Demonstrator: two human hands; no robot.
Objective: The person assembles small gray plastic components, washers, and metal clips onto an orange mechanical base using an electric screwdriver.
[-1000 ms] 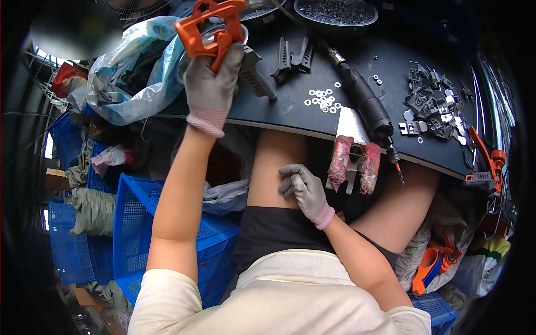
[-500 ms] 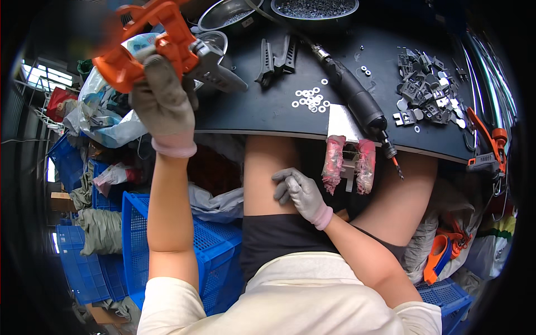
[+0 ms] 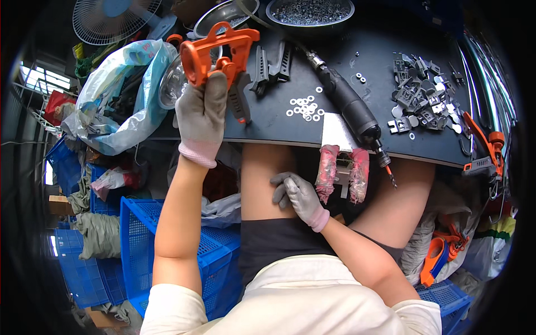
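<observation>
My left hand (image 3: pixel 202 114), in a grey-coated glove with a pink cuff, grips an orange plastic tool body (image 3: pixel 237 47) above the table's left part. A ring sits at one end of the body, and a dark grey handle (image 3: pixel 239 100) hangs from it. My right hand (image 3: pixel 300 196), gloved the same way, rests on my left thigh with loosely bent fingers, holding nothing visible. Beyond the left hand lie dark grey handle pieces (image 3: pixel 273 64). White washers (image 3: pixel 306 108) are scattered mid-table. A black power screwdriver (image 3: pixel 354 106) lies slanted, its bit past the table edge.
A metal fixture with pink-wrapped arms (image 3: pixel 359 176) juts from the table edge. Small grey metal parts (image 3: pixel 424 92) lie at right, near an orange clamp (image 3: pixel 491 142). Metal bowls (image 3: pixel 310 22) stand at the back. A plastic bag (image 3: pixel 125 92), fan (image 3: pixel 111 19) and blue crate (image 3: pixel 137 240) are left.
My left hand has swung right and slightly down with the orange tool body, which has turned. The bag and fan behind it show more. My right hand stays on the thigh.
</observation>
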